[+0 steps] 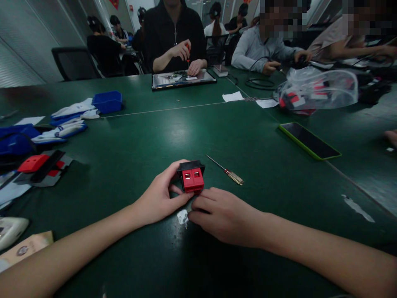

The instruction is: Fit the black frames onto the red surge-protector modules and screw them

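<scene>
A small red and black switch block with two metal contacts stands on the green table near me. My left hand wraps round its left side, thumb and fingers closed on it. My right hand rests just below and right of the block, fingers curled and touching its lower edge. What the right fingers pinch is hidden. A small white scrap lies between my hands. A thin screwdriver with a yellowish handle lies just right of the block.
A green-cased phone lies at right, a clear bag of red parts beyond it. At left are a red and black part, gloves and a blue tray. Other people work across the table.
</scene>
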`<state>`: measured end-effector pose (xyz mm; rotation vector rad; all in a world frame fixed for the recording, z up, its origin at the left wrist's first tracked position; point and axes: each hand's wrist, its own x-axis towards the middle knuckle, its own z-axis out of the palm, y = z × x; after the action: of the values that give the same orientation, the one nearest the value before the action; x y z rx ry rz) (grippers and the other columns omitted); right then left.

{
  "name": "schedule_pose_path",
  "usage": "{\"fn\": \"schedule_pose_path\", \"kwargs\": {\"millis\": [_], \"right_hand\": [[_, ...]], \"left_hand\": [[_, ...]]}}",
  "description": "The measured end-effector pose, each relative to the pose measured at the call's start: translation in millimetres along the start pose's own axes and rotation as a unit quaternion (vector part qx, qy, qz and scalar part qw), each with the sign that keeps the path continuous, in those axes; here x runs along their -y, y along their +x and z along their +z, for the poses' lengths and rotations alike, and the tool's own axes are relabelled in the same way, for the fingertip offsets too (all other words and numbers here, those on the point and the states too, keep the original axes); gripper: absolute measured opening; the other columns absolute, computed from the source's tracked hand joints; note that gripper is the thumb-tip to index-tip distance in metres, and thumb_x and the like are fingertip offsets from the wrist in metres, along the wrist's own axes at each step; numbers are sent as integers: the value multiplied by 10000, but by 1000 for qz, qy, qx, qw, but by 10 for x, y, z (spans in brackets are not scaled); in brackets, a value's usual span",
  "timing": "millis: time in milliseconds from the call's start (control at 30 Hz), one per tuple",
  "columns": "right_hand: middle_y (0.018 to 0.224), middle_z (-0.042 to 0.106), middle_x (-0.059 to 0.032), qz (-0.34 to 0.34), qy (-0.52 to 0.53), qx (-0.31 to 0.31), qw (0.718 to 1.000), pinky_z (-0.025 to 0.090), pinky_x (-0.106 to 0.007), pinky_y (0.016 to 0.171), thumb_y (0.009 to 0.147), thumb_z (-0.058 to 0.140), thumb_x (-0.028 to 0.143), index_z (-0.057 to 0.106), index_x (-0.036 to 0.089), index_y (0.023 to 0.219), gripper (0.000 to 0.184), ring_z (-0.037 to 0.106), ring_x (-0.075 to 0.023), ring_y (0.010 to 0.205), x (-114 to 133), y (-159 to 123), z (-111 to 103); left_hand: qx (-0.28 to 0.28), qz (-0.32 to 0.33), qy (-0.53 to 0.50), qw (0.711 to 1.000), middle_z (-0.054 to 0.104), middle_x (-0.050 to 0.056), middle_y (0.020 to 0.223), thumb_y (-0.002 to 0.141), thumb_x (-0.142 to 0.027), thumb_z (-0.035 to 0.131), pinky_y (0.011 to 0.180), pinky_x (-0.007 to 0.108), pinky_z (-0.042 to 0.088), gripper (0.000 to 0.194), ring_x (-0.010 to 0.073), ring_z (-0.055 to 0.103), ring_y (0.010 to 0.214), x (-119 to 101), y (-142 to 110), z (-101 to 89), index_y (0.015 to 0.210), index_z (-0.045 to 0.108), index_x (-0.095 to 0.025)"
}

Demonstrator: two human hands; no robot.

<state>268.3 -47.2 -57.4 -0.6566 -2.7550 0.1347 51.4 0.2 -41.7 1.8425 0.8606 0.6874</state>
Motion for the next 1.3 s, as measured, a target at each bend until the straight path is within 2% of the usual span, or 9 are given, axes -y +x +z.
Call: {"fn": "schedule_pose_path", "kwargs": {"millis": [167,333,533,667,800,1000,1133,1200,1300], "right_hand": [[1057,664,-59,-32,-6,10,999,415,-332,706,1012,549,299,608,196,1232,250,561,-201,860,8,-18,-27],[974,668,-38,-51,5,-3,999,398,-329,694,1037,501,237,664,197,1062,170,547,-183,829,90,-17,-9],[1007,691,-49,-25,21,14,999,428,-333,712,1024,485,180,663,177,1064,183,566,-191,856,-7,-57,-59],[1048,706,-79,13,139,5,990,489,-340,798,999,527,179,667,157,1077,162,606,-196,920,-67,-83,-99],[1018,706,-59,104,381,-55,917,519,-282,866,982,594,166,667,174,1025,85,651,-153,934,-126,-83,-152],[945,687,-40,206,553,-52,806,538,-267,790,934,692,285,680,161,942,125,643,-139,842,-241,-90,-171],[937,692,-45,209,589,-20,780,544,-288,795,926,712,369,686,156,930,214,649,-144,845,-277,-96,-187],[938,699,-50,202,598,-4,776,544,-302,810,922,718,378,694,156,928,224,656,-150,857,-287,-98,-199],[932,701,-51,191,603,0,774,537,-306,818,912,732,389,706,154,923,237,655,-154,866,-304,-107,-202]], "left_hand": [[16,-5,-9,1000,639,114,1319,884,-232,700,762,318,646,631,246,753,985,34,-5,-24,1450,421,-262],[11,-10,-1,1000,650,115,1318,882,-237,703,771,320,646,639,250,753,994,30,-3,-23,1454,420,-262],[13,-9,2,1000,647,116,1319,884,-238,697,772,325,651,626,261,746,1024,20,-1,-28,1444,419,-258],[8,-1,-6,1000,578,135,1419,886,-225,700,795,327,653,673,283,711,1124,35,-13,-8,1474,377,-278],[-30,44,-7,999,346,133,1614,848,-189,733,804,311,643,815,316,578,1318,41,-58,20,1500,274,-352],[-72,126,84,986,277,147,1618,792,-181,754,833,360,600,823,337,497,1355,58,-135,-13,1458,300,-347],[-140,253,178,941,456,138,1405,723,-202,801,910,455,551,718,319,535,1229,93,-145,-48,1330,429,-298],[-160,302,199,918,552,86,1160,725,-224,806,807,397,559,636,253,592,1023,92,-148,-64,1263,471,-285],[-162,350,228,894,544,6,876,758,-260,778,620,312,509,467,173,560,729,49,-151,-92,1149,523,-284]]}}
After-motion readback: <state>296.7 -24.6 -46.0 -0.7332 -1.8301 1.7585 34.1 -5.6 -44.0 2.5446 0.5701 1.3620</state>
